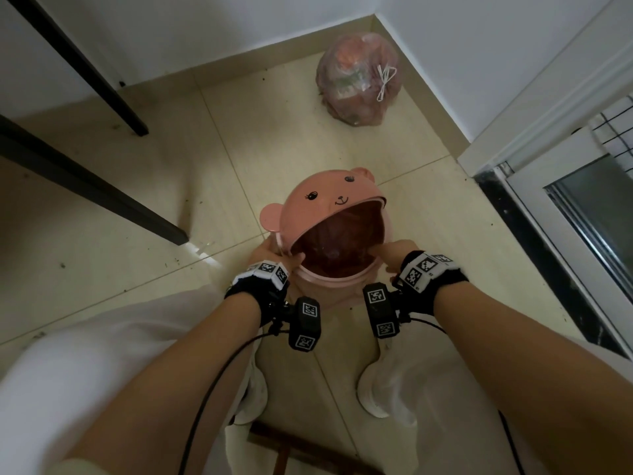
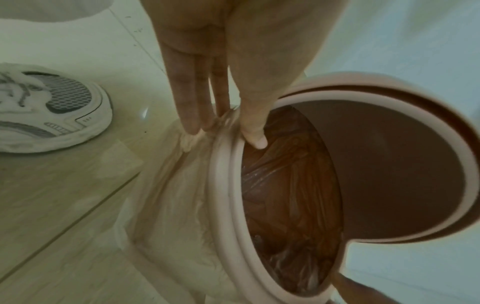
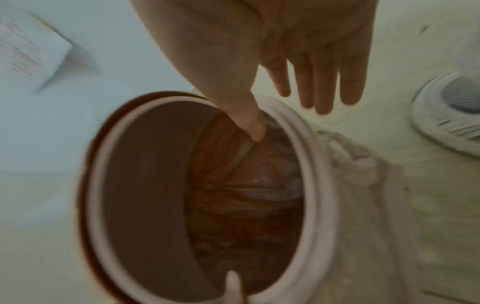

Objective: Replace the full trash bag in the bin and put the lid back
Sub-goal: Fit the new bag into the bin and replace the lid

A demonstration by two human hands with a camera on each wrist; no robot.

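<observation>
Head view: tied full bag [image 1: 358,78] lay in a corner of the floor [image 1: 274,132], well apart from the bin [image 1: 329,289], whose bear lid [image 1: 329,197] sat on top, your left hand [image 1: 270,257] and right hand [image 1: 399,253] at its rim. Left wrist: thumb lay over that rim, straight fingers on the overhang of the liner [image 2: 291,185], gripping nothing. Right wrist: thumb pressed into the liner, fingers spread clear, holding nothing. You seemed to be seating the lid; next called for even pressure round it

beige tiled floor [image 1: 274,132], pink bin [image 1: 325,282] standing on it, tied full trash bag [image 1: 356,80] in the corner; white shoes [image 1: 373,397]
</observation>
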